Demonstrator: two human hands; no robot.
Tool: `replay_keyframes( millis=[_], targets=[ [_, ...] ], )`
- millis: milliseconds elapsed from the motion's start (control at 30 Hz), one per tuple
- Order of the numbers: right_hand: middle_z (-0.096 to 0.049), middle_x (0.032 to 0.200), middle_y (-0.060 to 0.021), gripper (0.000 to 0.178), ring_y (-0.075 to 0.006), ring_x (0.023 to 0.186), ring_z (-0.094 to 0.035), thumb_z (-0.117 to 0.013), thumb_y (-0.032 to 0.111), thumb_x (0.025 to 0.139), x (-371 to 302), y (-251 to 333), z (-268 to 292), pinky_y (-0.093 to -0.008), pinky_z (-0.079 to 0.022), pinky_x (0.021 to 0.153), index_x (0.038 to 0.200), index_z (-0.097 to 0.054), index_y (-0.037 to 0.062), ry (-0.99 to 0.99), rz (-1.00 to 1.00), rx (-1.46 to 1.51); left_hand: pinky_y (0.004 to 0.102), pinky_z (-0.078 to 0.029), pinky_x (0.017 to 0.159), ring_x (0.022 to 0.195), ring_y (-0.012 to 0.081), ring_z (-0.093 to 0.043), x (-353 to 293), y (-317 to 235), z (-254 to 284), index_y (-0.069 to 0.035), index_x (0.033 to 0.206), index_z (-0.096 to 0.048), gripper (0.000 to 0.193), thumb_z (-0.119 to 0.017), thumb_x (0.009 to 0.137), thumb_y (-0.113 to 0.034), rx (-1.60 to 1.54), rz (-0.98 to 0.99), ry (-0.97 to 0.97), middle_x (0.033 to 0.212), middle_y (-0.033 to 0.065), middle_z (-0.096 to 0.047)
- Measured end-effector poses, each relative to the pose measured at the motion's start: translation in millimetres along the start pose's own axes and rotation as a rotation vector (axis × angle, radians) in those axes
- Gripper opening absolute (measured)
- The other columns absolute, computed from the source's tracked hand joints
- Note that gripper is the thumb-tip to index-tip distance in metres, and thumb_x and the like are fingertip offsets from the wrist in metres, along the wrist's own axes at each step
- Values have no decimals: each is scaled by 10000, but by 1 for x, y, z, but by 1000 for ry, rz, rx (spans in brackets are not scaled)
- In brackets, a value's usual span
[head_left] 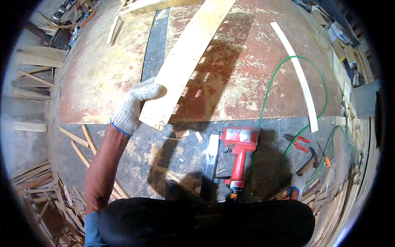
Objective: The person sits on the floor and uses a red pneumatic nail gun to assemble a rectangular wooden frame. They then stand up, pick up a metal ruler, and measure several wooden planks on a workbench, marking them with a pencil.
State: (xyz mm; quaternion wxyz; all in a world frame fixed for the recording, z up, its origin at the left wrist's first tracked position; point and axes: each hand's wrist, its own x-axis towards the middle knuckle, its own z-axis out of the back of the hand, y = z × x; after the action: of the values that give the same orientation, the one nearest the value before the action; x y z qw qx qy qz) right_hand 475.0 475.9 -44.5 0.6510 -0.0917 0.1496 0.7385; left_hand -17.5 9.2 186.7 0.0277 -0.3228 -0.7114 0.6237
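Note:
My left hand, in a white knit glove with a blue cuff, grips the near end of a wide pale wooden plank, thumb over its top face. The plank slants up and away to the right, casting a dark shadow. Low at the right, my gloved right hand is closed at the handle end of a hammer; its fingers are partly hidden. A red nail gun with a long dark magazine lies before my knees. Red-handled pliers and an orange-handled screwdriver lie close to the hammer.
A green air hose loops over the floor at the right, crossing a long thin pale strip. Loose wooden sticks and offcuts lie nearby. Piles of scrap wood line the left, with more timber along the right.

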Motion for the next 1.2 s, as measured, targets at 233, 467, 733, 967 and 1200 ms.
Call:
replay_keyframes(
  millis=[233,467,733,967,1200],
  targets=[
    [-669,811,-55,249,-239,680,-633,-691,314,981,35,-37,-1,-388,-516,616,962,-686,66,503,-97,1393,396,-631,897,1024,273,-752,7,4,14,75,1416,-555,648,-757,879,-226,-101,31,41,1237,212,-709],
    [-631,760,-6,228,-153,594,-577,-704,309,967,-24,52,24,-326,-446,549,919,-674,89,353,20,1119,378,-644,841,985,283,-762,19,9,31,94,1387,-572,635,-779,871,-213,-106,6,-52,1207,221,-720],
    [-582,747,-56,241,-159,577,-544,-604,232,935,-109,204,122,-315,-420,495,1078,-544,47,1271,565,1735,361,-645,815,951,256,-767,18,3,39,103,1372,-579,620,-771,881,-224,-67,-27,-113,1170,216,-731],
    [-630,719,-37,232,-118,567,-589,-702,219,919,-132,297,153,-310,-443,461,1029,-680,17,446,678,548,359,-641,817,942,245,-765,19,-1,44,97,1356,-592,607,-777,879,-228,-32,-63,-133,1161,191,-738],
    [-540,674,34,272,-69,480,-490,-716,292,943,-187,394,253,-247,-390,434,1073,-645,64,89,943,788,348,-640,819,937,237,-764,15,9,49,75,1356,-600,600,-789,875,-230,-116,-50,-105,1157,182,-739]
  ],
)
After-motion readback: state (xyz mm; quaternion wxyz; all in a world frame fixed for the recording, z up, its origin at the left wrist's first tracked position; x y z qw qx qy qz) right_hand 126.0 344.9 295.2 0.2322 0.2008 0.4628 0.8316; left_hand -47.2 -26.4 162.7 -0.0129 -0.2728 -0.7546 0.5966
